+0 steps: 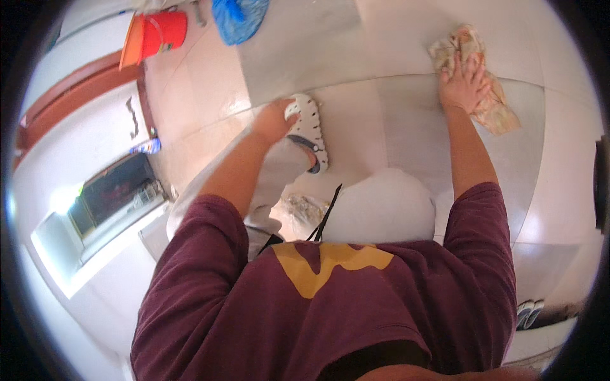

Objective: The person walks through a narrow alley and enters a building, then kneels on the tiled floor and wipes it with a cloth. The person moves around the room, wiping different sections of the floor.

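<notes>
My right hand (463, 85) lies palm down with spread fingers on a crumpled, stained beige cloth (495, 107), holding it against the tiled floor (414, 124). Part of the cloth bunches beyond my fingertips, and another part trails to the right. My left hand (274, 121) is over my bent left knee, thumb and fingers apart, with no object visible in it. Its fingertips overlap the edge of the white perforated clog (307, 116) on my left foot in this view; whether they touch it I cannot tell.
A red bucket (167, 31) and a blue plastic bag (240, 21) are at the upper left. Between my legs lies a clear plastic bag (305, 207) with unclear contents. A reddish-brown frame (81, 90) runs along the left. Footwear (530, 314) sits at the lower right.
</notes>
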Motion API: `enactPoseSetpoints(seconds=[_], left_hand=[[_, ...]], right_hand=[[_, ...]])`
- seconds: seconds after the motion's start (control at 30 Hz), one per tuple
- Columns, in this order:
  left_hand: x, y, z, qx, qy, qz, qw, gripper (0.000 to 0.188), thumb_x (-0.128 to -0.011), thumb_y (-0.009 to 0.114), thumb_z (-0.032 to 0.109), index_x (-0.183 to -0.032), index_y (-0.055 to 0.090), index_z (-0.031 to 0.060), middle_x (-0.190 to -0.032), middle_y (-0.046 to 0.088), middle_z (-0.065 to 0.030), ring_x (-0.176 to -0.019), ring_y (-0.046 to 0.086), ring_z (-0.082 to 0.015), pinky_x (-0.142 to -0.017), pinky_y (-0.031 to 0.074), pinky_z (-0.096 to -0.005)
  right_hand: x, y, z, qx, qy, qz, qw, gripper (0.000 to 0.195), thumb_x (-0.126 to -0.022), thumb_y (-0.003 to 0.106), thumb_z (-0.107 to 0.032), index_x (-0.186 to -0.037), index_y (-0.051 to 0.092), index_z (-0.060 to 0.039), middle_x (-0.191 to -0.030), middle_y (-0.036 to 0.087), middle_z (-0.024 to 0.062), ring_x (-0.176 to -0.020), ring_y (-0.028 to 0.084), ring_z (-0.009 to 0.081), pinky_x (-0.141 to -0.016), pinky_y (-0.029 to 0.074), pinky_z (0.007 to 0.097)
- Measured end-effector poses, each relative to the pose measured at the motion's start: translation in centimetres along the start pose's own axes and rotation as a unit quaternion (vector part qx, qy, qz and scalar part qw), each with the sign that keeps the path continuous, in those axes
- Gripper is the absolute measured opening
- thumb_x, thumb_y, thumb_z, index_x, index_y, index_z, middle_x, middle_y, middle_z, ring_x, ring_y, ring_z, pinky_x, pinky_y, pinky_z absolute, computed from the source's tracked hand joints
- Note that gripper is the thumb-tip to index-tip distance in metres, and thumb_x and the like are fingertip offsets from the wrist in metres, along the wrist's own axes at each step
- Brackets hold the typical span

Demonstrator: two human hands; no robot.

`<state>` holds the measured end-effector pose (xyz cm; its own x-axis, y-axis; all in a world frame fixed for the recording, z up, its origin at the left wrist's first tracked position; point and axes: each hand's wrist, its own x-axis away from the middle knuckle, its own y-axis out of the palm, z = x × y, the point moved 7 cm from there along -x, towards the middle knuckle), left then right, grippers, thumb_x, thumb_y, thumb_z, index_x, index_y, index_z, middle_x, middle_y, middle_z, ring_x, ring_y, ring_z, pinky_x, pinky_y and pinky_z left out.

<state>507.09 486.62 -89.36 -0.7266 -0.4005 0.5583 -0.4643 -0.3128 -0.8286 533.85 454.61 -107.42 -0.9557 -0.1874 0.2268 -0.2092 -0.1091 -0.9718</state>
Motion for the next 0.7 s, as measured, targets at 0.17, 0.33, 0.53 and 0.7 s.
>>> enactPoseSetpoints(seconds=[0.17,0.33,0.53,0.7], left_hand=[[4.9,-10.5,-4.4,-0.009,-0.097,0.067,0.993,0.042,-0.088,0.064,0.027,-0.127,0.057,0.0108,-0.126,0.057,-0.0162,-0.111,0.06,-0.0276,-0.091,0.049,-0.039],[16.7,-15.7,-13.0,-0.052,-0.195,0.086,0.975,0.044,-0.088,0.065,0.028,-0.127,0.056,0.0108,-0.124,0.06,-0.0155,-0.112,0.06,-0.028,-0.094,0.048,-0.0383],[24.8,-14.1,-18.8,-0.065,-0.303,0.082,0.947,0.046,-0.087,0.065,0.031,-0.126,0.057,0.0081,-0.121,0.06,-0.0187,-0.108,0.061,-0.0302,-0.09,0.049,-0.039],[28.3,-0.2,-22.7,0.051,-0.35,0.002,0.935,0.049,-0.085,0.066,0.039,-0.123,0.059,0.0084,-0.117,0.063,-0.0161,-0.103,0.062,-0.0298,-0.091,0.048,-0.0403]], right_hand=[[-1.5,2.3,2.0,0.009,-0.01,0.063,0.998,0.059,-0.092,0.036,-0.051,-0.148,0.021,-0.0387,-0.158,0.014,-0.004,-0.146,0.007,0.0258,-0.111,0.006,0.0599],[-1.1,2.4,0.9,0.029,-0.014,0.06,0.998,0.06,-0.092,0.035,-0.053,-0.148,0.021,-0.0398,-0.158,0.014,-0.0043,-0.145,0.008,0.0263,-0.111,0.007,0.0602],[-2.0,3.5,1.9,-0.017,-0.039,0.145,0.989,0.06,-0.091,0.034,-0.055,-0.147,0.021,-0.042,-0.158,0.016,-0.0021,-0.145,0.01,0.0263,-0.11,0.009,0.0607],[-1.9,4.5,1.6,-0.042,-0.045,0.163,0.985,0.059,-0.091,0.033,-0.057,-0.147,0.022,-0.042,-0.158,0.016,-0.0017,-0.145,0.011,0.0274,-0.109,0.009,0.0615]])
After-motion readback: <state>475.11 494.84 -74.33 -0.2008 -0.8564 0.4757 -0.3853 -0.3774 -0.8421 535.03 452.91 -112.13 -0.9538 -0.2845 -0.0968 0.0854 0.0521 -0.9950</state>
